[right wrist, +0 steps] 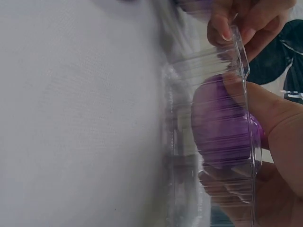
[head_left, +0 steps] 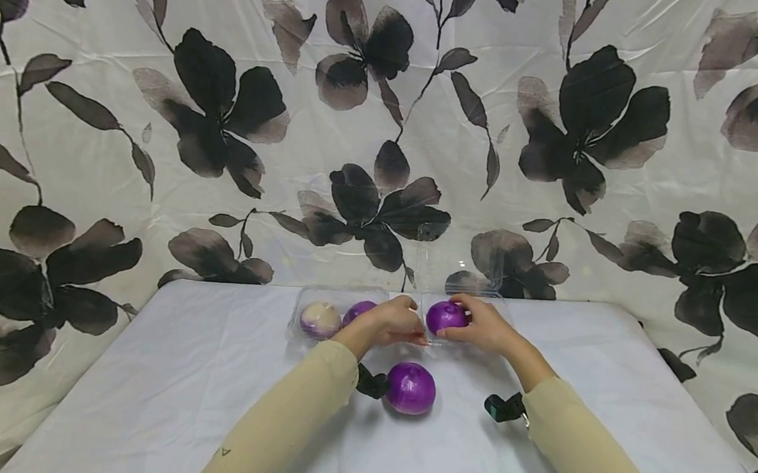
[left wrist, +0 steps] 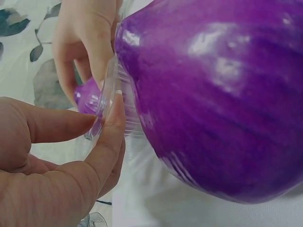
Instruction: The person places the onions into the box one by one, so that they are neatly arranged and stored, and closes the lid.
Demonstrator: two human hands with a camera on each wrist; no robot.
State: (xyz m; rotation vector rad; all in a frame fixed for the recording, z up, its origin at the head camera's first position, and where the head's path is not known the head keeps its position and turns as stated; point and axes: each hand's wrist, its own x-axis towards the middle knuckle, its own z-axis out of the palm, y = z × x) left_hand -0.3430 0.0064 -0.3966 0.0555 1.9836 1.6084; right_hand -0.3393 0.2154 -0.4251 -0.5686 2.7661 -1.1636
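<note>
Both arms are reaching forward, sleeves covering the forearms. The left hand is pinching with thumb and fingers; the right hand is curling its fingers inward, gripping.

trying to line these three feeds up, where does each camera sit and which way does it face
Head: worn on the head, facing forward and down at the white table; shows both beige sleeves, the left hand and the right hand at the clear plastic clamshell tray.
Left wrist: faces past a loose purple onion; the left hand's fingers pinch the tray rim.
Right wrist: looks along the table; the right hand grips a purple onion in the tray.
Shared: both wrist views show the tray rim and both hands.
</note>
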